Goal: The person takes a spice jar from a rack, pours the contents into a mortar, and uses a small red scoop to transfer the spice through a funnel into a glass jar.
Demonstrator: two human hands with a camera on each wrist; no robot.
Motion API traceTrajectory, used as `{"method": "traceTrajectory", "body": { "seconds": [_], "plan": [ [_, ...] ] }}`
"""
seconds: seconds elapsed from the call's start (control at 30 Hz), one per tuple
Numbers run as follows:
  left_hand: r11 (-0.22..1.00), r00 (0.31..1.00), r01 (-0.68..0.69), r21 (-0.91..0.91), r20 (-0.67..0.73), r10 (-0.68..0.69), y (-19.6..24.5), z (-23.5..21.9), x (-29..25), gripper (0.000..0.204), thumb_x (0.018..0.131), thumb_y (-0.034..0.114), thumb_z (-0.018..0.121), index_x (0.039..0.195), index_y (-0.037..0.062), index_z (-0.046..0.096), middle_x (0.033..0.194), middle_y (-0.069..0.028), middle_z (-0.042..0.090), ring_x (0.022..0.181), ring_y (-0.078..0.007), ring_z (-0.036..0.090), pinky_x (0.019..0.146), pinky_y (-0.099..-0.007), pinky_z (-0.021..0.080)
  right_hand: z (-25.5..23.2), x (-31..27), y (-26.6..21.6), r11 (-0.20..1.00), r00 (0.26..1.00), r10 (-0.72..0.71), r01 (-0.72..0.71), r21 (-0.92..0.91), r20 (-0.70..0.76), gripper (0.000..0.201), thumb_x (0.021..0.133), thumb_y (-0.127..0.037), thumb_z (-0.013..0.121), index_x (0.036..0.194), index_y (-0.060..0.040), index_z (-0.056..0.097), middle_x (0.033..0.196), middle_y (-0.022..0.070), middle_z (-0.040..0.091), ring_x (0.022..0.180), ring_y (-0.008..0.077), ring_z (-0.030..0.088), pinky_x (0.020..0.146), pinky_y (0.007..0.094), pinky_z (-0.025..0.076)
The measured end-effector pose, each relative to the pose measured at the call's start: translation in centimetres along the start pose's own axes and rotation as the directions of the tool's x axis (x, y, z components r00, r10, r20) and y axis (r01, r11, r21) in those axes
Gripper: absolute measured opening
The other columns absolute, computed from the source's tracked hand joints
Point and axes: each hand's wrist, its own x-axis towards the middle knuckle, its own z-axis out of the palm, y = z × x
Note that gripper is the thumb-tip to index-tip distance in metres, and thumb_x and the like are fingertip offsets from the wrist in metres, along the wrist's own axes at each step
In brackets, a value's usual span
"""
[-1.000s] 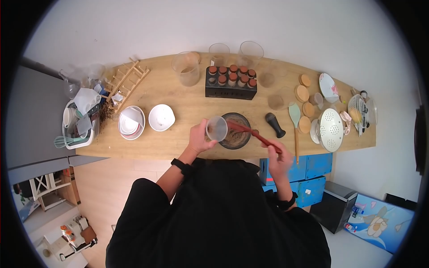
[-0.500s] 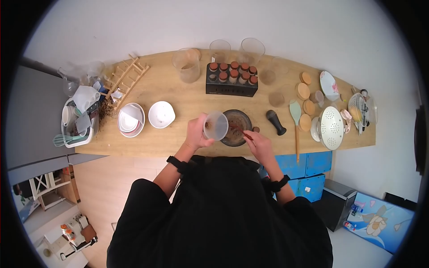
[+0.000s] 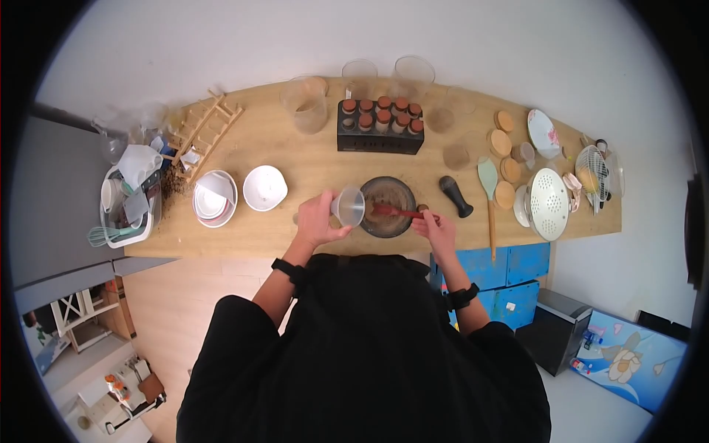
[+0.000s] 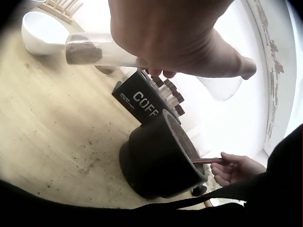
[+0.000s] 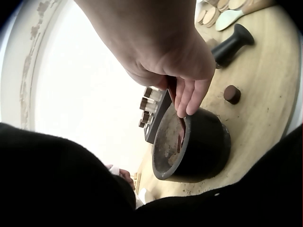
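Observation:
The left hand point(image 3: 316, 220) grips a clear tube with a funnel-like wide mouth point(image 3: 348, 207), tilted beside a black mortar point(image 3: 408, 229). Brown powder point(image 4: 85, 51) lies at the tube's far end in the left wrist view. Between thumb and fingers the right hand point(image 3: 439, 235) pinches a dark red spatula point(image 3: 399, 213), whose head is inside the mortar. Brown residue coats the mortar's inner wall point(image 5: 164, 142) in the right wrist view. A small brown cork-like cap point(image 5: 232, 94) lies on the table near the mortar.
Behind the mortar stands a black rack point(image 3: 380, 142) of capped vials. White bowls point(image 3: 266, 188) are at the left. A black pestle point(image 3: 456, 197), a green spatula point(image 3: 487, 177), wooden lids point(image 3: 500, 143) and a white colander point(image 3: 548, 205) are at the right.
The right hand has moved in toward the mortar, and the red spatula's head has gone from the held tube's mouth down into the mortar. The left hand has shifted slightly left, still gripping the tube.

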Motion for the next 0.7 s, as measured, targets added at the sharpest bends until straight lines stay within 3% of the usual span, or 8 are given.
{"method": "traceTrajectory", "body": {
  "seconds": [0.07,0.27,0.4,0.5,0.57,0.6,0.67,0.7],
  "plan": [
    [0.999,0.998,-0.044,-0.003,-0.036,0.044,-0.4,0.4,0.3,0.061,0.052,0.046,0.073,0.095,0.0077,0.050,0.068,-0.0067,0.057,0.062,-0.0252,0.058,0.055,-0.0346,0.045,-0.4,-0.1,-0.2,0.994,0.993,0.102,-0.104,0.041,0.056,0.029,0.094,-0.021,0.052,0.107,0.0049,0.053,0.090,0.0155,0.065,0.077,0.0203,0.066,0.070,0.0276,0.055],
    [0.992,0.995,-0.065,-0.106,-0.083,0.056,-0.5,1.2,0.1,0.063,0.056,0.053,0.066,0.095,0.0064,0.050,0.068,-0.0083,0.057,0.061,-0.0261,0.058,0.056,-0.0353,0.046,-1.4,-0.4,0.7,0.967,0.986,0.122,-0.145,0.210,0.117,0.027,0.095,-0.022,0.051,0.103,0.0038,0.054,0.092,0.0165,0.064,0.079,0.0215,0.066,0.071,0.0299,0.055],
    [0.985,0.992,-0.075,-0.156,-0.109,0.058,-0.8,1.9,0.3,0.063,0.058,0.055,0.063,0.094,0.0059,0.050,0.069,-0.0095,0.057,0.061,-0.0273,0.058,0.057,-0.0356,0.047,-2.9,-2.2,-1.1,0.946,0.991,0.111,-0.129,0.296,0.077,0.026,0.095,-0.021,0.049,0.102,0.0037,0.054,0.091,0.0168,0.065,0.079,0.0221,0.066,0.072,0.0308,0.055],
    [0.975,0.989,-0.110,-0.194,-0.114,0.088,-0.6,2.3,0.8,0.062,0.058,0.053,0.064,0.095,0.0054,0.050,0.070,-0.0101,0.057,0.063,-0.0284,0.058,0.058,-0.0359,0.047,-3.0,-3.7,-4.0,0.939,0.998,-0.007,-0.014,0.343,0.059,0.026,0.095,-0.020,0.049,0.101,0.0041,0.055,0.088,0.0174,0.065,0.079,0.0230,0.066,0.073,0.0306,0.054],
    [0.971,0.992,-0.110,-0.212,-0.086,0.094,-0.2,2.3,1.1,0.064,0.059,0.056,0.063,0.096,0.0050,0.050,0.072,-0.0111,0.057,0.064,-0.0300,0.058,0.059,-0.0364,0.047,-1.2,-5.4,-7.2,0.952,0.986,-0.165,0.151,0.266,0.033,0.021,0.094,-0.015,0.051,0.102,0.0037,0.056,0.087,0.0160,0.066,0.078,0.0225,0.067,0.073,0.0287,0.053],
    [0.967,0.994,-0.108,-0.231,-0.059,0.097,0.2,2.3,1.3,0.066,0.060,0.059,0.061,0.097,0.0045,0.050,0.073,-0.0121,0.057,0.065,-0.0316,0.058,0.060,-0.0370,0.047,0.1,-6.4,-8.6,0.951,0.985,-0.168,0.155,0.267,0.026,0.021,0.094,-0.015,0.051,0.102,0.0037,0.056,0.087,0.0160,0.066,0.078,0.0225,0.067,0.073,0.0287,0.053],
    [0.944,0.985,-0.160,-0.288,-0.113,0.133,1.5,2.3,1.8,0.068,0.063,0.063,0.058,0.096,0.0038,0.050,0.075,-0.0132,0.057,0.066,-0.0326,0.059,0.061,-0.0369,0.048,2.4,-8.2,-11.1,0.902,0.908,-0.378,0.405,-0.150,0.179,0.016,0.091,-0.006,0.052,0.102,0.0040,0.059,0.089,0.0155,0.067,0.082,0.0213,0.067,0.075,0.0286,0.053],
    [0.919,0.973,-0.207,-0.335,-0.170,0.158,1.9,2.3,2.1,0.071,0.066,0.067,0.055,0.096,0.0031,0.050,0.076,-0.0143,0.057,0.067,-0.0336,0.059,0.061,-0.0368,0.048,2.5,-8.8,-12.0,0.899,0.907,-0.382,0.409,-0.153,0.178,0.016,0.091,-0.006,0.052,0.102,0.0040,0.059,0.089,0.0155,0.067,0.082,0.0213,0.067,0.075,0.0286,0.053]
  ]
}}
